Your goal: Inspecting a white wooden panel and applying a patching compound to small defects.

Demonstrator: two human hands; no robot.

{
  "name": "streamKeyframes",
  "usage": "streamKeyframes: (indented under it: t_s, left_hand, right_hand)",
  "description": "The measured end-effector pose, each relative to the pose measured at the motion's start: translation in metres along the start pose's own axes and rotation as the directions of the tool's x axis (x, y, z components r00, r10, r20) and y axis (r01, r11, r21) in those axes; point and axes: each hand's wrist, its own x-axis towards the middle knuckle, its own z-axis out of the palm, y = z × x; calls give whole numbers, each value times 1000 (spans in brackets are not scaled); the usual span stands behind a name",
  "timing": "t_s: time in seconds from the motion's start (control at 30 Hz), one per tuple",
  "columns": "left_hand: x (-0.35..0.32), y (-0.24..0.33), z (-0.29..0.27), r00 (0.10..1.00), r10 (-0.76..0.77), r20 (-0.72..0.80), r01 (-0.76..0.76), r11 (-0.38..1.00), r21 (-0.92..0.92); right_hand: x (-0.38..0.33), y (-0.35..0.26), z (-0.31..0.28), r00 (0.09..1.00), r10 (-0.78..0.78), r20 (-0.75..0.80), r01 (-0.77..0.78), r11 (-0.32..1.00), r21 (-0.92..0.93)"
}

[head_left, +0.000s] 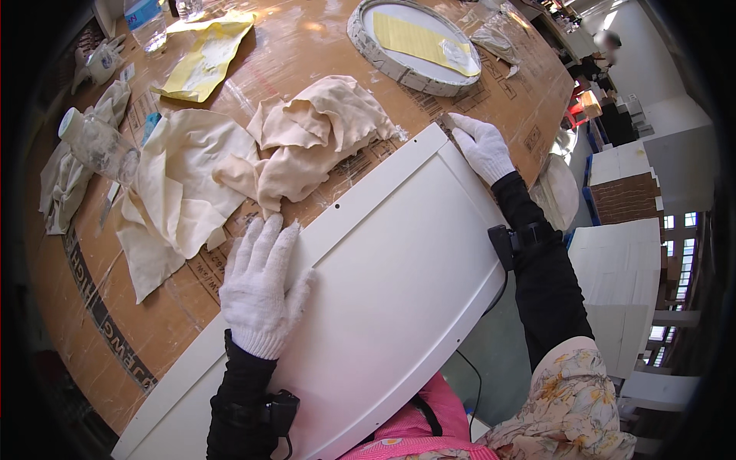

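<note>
A long white framed panel lies flat across the cardboard-covered table, running from lower left to upper right. My left hand, in a white knit glove, rests flat with fingers spread on the panel's upper edge. My right hand, also gloved, is at the panel's far corner, its fingers closed on a small grey pad pressed against the corner edge. Both forearms wear black sleeves with a small black device strapped at each wrist.
Crumpled cream cloths lie just beyond the panel. A round white-rimmed frame with yellow paper, yellow sheets, clear plastic bottles and spare gloves sit farther back. White furniture parts stand at the right.
</note>
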Motion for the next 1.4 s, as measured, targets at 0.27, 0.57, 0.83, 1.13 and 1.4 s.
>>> streamKeyframes:
  t_s: [0.27,0.57,0.83,1.13,1.4]
  left_hand:
    - [-1,2,0,1000,5,0,-5,1000,5]
    - [-1,3,0,1000,6,2,-6,1000,8]
    - [-5,-1,1,999,35,-24,-35,999,15]
    - [-2,4,7,996,86,-5,-86,996,22]
    - [-6,-5,7,993,114,-31,-113,993,37]
  right_hand:
    - [-4,8,6,998,46,-50,-46,999,-14]
    - [-19,-13,7,969,206,-139,-219,972,-80]
    - [-59,-19,5,932,299,-206,-333,930,-156]
    - [-20,-58,21,871,457,-180,-484,862,-152]
    - [-150,-12,-16,702,651,-287,-704,696,-142]
